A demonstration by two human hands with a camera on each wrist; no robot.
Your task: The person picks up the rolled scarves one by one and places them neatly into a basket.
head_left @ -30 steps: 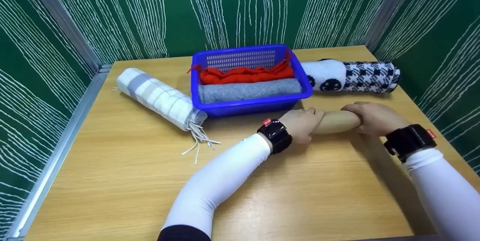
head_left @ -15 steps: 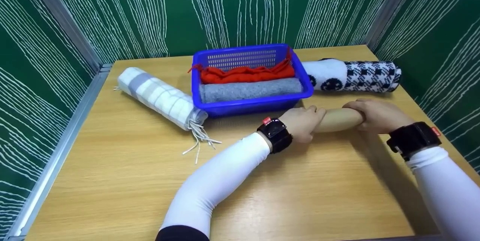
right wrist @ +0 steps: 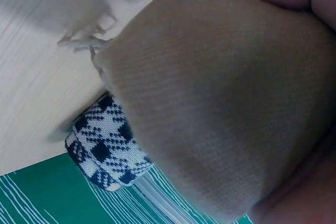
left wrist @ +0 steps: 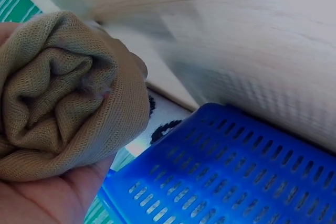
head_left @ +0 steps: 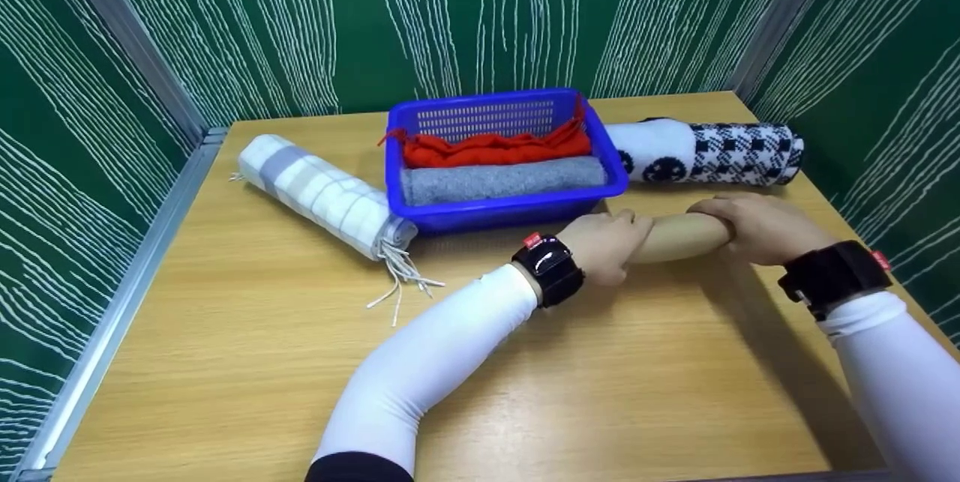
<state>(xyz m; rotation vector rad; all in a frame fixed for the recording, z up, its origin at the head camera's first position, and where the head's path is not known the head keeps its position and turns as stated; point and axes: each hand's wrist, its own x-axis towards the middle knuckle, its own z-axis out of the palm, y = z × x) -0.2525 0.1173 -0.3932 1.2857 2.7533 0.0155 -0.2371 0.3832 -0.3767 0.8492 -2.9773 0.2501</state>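
A tan rolled-up scarf [head_left: 679, 237] is held between both hands, just in front of the blue basket. My left hand [head_left: 606, 244] grips its left end; in the left wrist view the spiral end of the rolled scarf [left wrist: 58, 98] faces the camera, with the palm beneath. My right hand [head_left: 769, 226] grips the other end, thumb and fingers around the knit scarf [right wrist: 210, 87] in the right wrist view. The blue basket [head_left: 510, 202] holds a red rolled scarf [head_left: 495, 151] at the back and a grey rolled scarf [head_left: 502, 181] in front of it.
Left of the basket, a white plaid rolled scarf [head_left: 322, 193] lies slanted, its fringe toward the front. At the basket's right lies a black-and-white patterned rolled scarf [head_left: 739, 154]. Green walls with white lines enclose the wooden table [head_left: 247, 362] at the back and sides.
The right hand has shifted slightly right and away from the body, with the right end of the tan scarf rising a little. The left hand stays nearly in place.
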